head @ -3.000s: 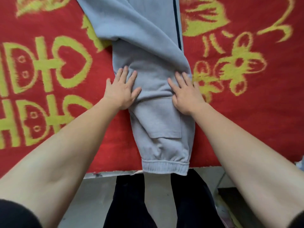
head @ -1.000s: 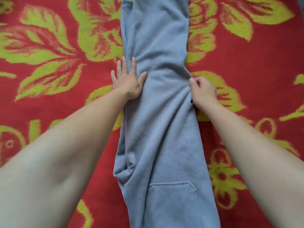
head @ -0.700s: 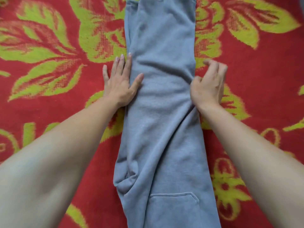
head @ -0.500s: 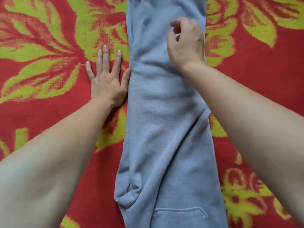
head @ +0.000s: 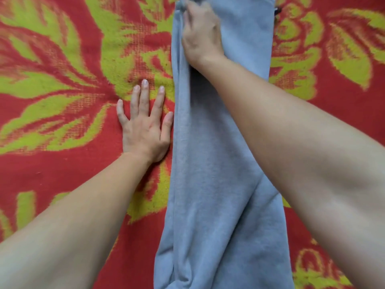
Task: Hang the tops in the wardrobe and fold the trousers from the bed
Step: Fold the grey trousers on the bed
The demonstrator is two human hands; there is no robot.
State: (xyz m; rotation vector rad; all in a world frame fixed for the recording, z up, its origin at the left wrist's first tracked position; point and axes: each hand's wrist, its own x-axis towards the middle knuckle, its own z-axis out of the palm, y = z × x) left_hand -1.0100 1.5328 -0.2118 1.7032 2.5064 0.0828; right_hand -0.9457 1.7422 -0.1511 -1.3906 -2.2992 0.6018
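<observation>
Red blanket point(head: 62, 174), yellow-green floral pattern; grey trousers point(head: 208, 205) laid lengthwise.

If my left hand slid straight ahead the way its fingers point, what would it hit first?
Likely nothing: the left hand lies flat on the red blanket, fingers pointing away from you, with only blanket ahead up to the picture's edge. The grey trousers run alongside its thumb, not across.

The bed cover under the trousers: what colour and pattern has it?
Red bed cover with yellow-green leaf and flower shapes, seen in the head view.
</observation>
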